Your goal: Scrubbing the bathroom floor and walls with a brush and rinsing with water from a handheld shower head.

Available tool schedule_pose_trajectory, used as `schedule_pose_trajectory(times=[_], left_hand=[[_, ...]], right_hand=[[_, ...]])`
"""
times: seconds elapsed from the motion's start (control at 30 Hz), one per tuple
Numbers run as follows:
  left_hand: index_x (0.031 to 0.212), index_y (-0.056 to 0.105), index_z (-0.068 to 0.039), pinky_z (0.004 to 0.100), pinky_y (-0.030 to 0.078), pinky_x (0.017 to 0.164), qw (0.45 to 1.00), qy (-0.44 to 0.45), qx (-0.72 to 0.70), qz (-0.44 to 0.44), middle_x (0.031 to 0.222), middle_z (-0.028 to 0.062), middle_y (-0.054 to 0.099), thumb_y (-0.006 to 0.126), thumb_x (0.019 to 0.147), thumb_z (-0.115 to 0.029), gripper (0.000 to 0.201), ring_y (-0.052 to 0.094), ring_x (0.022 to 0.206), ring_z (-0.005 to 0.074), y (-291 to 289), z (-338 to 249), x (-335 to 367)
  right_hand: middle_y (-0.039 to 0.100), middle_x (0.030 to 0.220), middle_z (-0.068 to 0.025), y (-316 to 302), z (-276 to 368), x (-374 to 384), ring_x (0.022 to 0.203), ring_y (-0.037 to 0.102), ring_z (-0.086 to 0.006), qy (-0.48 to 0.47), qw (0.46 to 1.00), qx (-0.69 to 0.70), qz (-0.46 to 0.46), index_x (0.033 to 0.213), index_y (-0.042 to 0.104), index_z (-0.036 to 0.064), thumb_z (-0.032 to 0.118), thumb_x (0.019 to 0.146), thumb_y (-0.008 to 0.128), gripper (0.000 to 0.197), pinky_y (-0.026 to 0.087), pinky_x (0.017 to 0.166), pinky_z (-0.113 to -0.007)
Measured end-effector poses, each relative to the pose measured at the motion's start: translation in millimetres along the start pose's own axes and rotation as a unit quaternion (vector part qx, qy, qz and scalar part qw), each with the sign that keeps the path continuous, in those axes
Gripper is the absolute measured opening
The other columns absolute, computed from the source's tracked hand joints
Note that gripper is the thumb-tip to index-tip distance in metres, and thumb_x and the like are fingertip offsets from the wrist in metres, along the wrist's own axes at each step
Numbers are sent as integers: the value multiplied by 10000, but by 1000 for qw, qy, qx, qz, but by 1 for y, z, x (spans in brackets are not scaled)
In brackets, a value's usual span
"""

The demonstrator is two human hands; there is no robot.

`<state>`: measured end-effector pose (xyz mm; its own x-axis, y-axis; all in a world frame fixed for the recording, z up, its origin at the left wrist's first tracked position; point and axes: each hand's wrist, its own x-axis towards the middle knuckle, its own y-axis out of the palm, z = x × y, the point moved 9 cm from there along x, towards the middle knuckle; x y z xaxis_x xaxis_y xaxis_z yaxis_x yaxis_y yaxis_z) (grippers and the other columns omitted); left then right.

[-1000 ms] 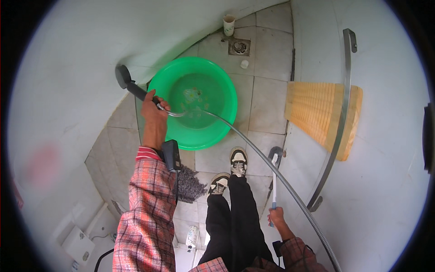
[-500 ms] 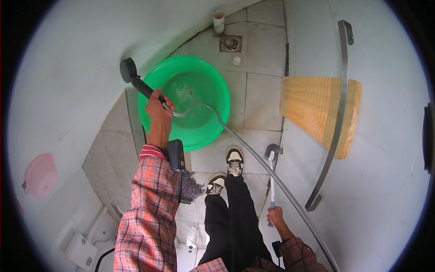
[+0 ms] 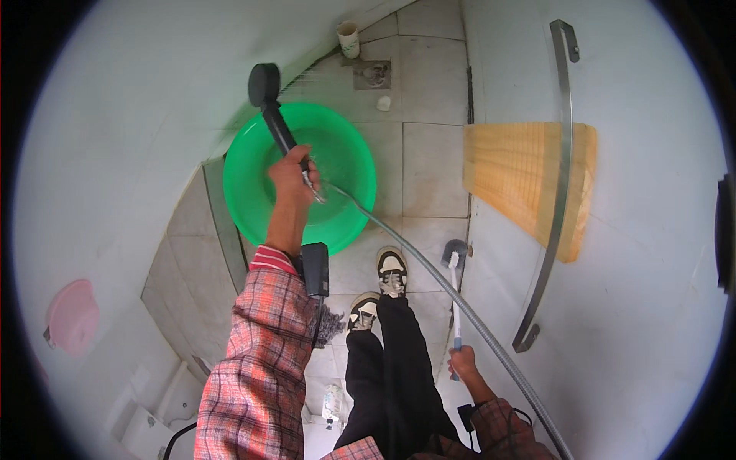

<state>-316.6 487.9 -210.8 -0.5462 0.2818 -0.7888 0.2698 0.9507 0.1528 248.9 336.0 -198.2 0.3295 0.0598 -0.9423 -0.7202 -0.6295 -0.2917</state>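
Note:
My left hand (image 3: 293, 178) is wrapped round the handle of a black shower head (image 3: 268, 100), held above a green basin (image 3: 349, 146) on the floor. Fine streaks of water leave the head toward the right. From below my fist a grey metal shower hose (image 3: 429, 264) runs down to the lower right. My right hand (image 3: 463, 362) grips the grey end of a long white-handled brush (image 3: 457, 303). Its dark bristle head (image 3: 454, 251) is by the foot of the right wall. Part of the basin is hidden behind my left hand and the shower head.
A drain grate (image 3: 372, 74) lies beyond the basin, with a paper cup (image 3: 349, 38) by the wall and a small white piece (image 3: 384, 103) nearby. On the right are a metal bar handle (image 3: 563, 153) and a slatted wooden board (image 3: 510, 165). A pink basin (image 3: 73, 316) hangs at left.
My left hand has moved the shower head to the right and away from me; water streaks now show beside it. My right hand keeps its grip on the brush. The view has shifted slightly.

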Motion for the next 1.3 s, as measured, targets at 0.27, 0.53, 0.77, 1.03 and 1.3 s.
schedule_pose_trajectory(times=[0.27, 0.53, 0.77, 1.03, 1.3], left_hand=[[689, 501, -34, 269, 276, 288, 985, 52, 147, 74, 509, 43, 483, 649, 690, -129, 175, 413, 338, 124, 80, 37, -39], [713, 551, -15, 255, 290, 385, 947, 152, 255, 121, 524, 1, 451, 705, 687, -207, 248, 381, 414, 92, 144, 58, -75], [810, 631, -46, 322, 419, 556, 867, 233, 402, 181, 588, 83, 545, 727, 652, -277, 295, 526, 546, 189, 168, 100, -112], [877, 639, -7, 266, 445, 605, 816, 319, 442, 191, 653, 67, 582, 782, 599, -149, 343, 534, 610, 131, 154, 84, -122], [787, 664, -38, 326, 433, 582, 788, 243, 474, 307, 596, 123, 573, 762, 558, -178, 285, 552, 571, 226, 175, 55, -91]], right_hand=[[490, 581, -108, -4, -1, -1, 388, 461, -196, -4, 1000, 15, -23, 812, 489, -12, 139, 811, 505, 152, 368, 329, -391], [489, 568, -115, 4, -3, -8, 385, 462, -202, 10, 999, 49, 0, 791, 498, -17, 126, 791, 497, 142, 365, 324, -392], [489, 570, -104, 3, -7, 0, 389, 461, -192, -21, 996, 81, -8, 789, 493, -5, 137, 782, 502, 143, 369, 331, -385], [492, 592, -100, 4, -9, 5, 408, 468, -191, -18, 998, 61, -5, 834, 484, -1, 147, 794, 506, 154, 377, 334, -392], [498, 599, -108, 8, -5, 0, 415, 475, -200, 9, 999, 44, 11, 815, 499, -7, 144, 804, 524, 154, 391, 350, -401]])
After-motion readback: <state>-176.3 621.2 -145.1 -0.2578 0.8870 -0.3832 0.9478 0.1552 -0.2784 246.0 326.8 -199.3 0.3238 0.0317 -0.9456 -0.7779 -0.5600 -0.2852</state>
